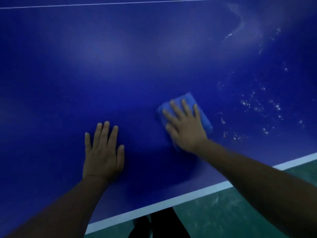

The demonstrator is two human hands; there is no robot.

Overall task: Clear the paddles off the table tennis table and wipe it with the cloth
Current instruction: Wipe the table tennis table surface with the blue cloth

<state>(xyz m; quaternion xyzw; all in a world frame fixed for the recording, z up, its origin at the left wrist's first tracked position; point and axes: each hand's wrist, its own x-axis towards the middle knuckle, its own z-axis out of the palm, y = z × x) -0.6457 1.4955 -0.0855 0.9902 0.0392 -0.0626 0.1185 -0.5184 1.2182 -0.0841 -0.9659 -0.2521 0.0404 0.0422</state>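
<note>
Our right hand (186,129), fingers spread flat, presses the folded blue cloth (202,115) onto the blue counter (120,57) at frame centre-right; our left hand (103,153) rests flat, holding nothing.

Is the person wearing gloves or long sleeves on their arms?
No. Both the left hand and the right hand are bare, with no gloves, rings or watch showing. Both forearms are bare too, with no sleeves in view. The right hand looks slightly blurred.
</note>
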